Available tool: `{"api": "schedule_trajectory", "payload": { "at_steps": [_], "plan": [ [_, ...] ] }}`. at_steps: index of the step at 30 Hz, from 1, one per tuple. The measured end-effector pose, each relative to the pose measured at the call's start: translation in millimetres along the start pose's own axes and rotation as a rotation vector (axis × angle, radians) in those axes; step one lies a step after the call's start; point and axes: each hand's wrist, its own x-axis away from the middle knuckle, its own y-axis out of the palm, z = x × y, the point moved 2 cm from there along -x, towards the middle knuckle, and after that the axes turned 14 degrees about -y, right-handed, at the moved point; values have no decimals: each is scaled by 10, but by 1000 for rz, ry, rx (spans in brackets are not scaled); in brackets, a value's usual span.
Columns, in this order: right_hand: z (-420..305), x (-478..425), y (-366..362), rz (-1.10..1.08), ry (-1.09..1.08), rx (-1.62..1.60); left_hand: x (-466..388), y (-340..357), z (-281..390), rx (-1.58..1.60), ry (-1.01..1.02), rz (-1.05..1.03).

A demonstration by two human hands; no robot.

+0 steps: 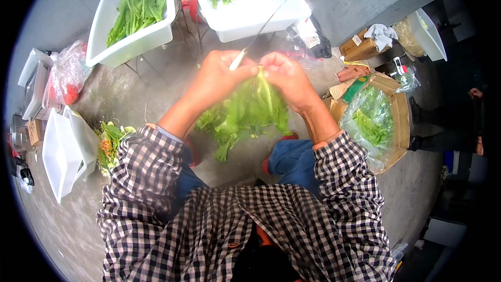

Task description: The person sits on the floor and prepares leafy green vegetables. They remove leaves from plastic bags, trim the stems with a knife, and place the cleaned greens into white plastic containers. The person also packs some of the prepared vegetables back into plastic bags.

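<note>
My left hand (225, 72) grips a thin-bladed knife by its pale handle (238, 61). The blade (267, 23) points up and away to the right. Fingertips of that hand also meet the stem end of some green leaf lettuce (250, 107). Pinched at the same stem end is my right hand (287, 76), close beside the left. From there the leaves hang down, frilled and partly blurred, above the concrete floor between my feet. The exact finger contact at the stem is partly hidden.
Ahead stand a white tub (170, 31) of long leaves and another white tub (270, 17) with a few curly leaves. On the right, a cardboard box (399, 125) holds bagged lettuce. Leaf scraps (111, 145) lie left by white bins (58, 152). A person's legs (430, 125) show far right.
</note>
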Motion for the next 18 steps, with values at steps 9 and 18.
{"api": "schedule_trajectory", "payload": {
  "at_steps": [9, 18],
  "plan": [
    [-20, -56, -150, 21, 43, -434, 64, -109, 96, -180, -115, -143],
    [46, -22, -68, 169, 97, -326, 22, 220, 93, 108, -143, -15]
  ]
}}
